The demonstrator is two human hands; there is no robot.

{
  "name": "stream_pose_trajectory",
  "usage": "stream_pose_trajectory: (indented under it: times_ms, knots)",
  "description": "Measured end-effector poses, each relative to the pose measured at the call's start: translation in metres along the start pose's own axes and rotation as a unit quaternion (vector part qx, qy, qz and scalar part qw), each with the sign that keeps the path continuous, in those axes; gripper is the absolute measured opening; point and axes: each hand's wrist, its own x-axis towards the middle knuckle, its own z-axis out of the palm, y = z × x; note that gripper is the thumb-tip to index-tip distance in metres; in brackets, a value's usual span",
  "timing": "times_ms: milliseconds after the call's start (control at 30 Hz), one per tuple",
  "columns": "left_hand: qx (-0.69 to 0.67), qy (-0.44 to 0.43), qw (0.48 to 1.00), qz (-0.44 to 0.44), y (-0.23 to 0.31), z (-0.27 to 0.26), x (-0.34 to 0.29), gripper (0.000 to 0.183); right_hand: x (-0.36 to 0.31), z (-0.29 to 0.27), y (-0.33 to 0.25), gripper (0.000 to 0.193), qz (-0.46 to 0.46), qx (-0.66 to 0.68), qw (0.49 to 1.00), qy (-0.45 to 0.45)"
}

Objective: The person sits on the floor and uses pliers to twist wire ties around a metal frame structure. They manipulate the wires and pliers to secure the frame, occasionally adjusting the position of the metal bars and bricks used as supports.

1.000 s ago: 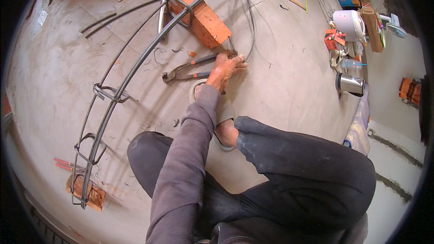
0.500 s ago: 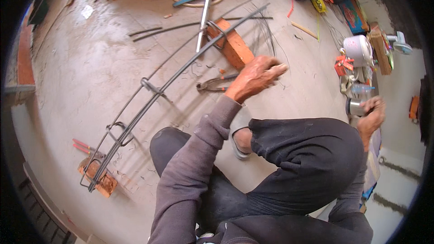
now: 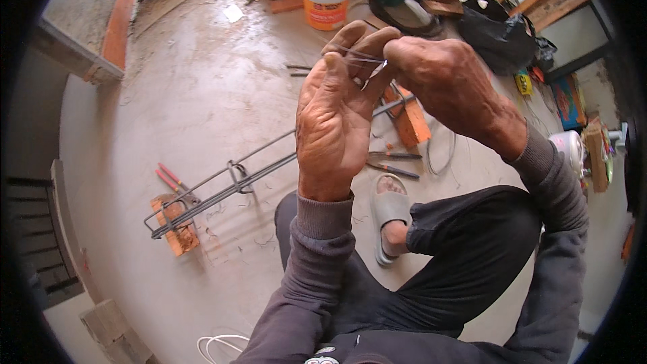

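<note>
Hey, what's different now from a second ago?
The left hand has lifted away from the pincers, and the right hand has come in from the far right; raised together, they now hold thin wire between them. The camera view has shifted. The rebar frame still rests on orange bricks, red-handled pliers beside one.

A broad way for a hand lies over the pale grey concrete floor (image 3: 162,101), left of the raised left hand (image 3: 337,121) and beyond the long, dark steel-rod frame (image 3: 247,183). That frame bars a low sweep across the middle; red-handled metal pliers (image 3: 174,178) crowd its near-left end. Right of the left wrist, dark-handled steel pincers (image 3: 394,170) and a rectangular orange brick (image 3: 412,128) obstruct. Thin, pale metal wire (image 3: 367,60) crosses the narrow gap between left hand and right hand (image 3: 448,84).
</note>
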Motion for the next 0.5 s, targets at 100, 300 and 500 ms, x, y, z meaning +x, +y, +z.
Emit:
stream_pose_trajectory:
  times_ms: [100, 300, 500]
  knots:
    - [0.098, 0.027, 0.992, 0.07, 0.017, -0.017, -0.005, 0.033, 0.013, 0.014, -0.01, 0.004, 0.004, -0.027, 0.998, -0.051]
    - [0.135, 0.105, 0.962, 0.213, 0.065, -0.047, -0.013, 0.025, 0.009, 0.036, -0.012, 0.009, -0.019, -0.035, 0.993, -0.111]
    - [0.114, 0.167, 0.959, 0.198, 0.083, -0.096, -0.016, 0.027, 0.003, 0.023, -0.016, 0.008, -0.107, 0.02, 0.994, 0.027]
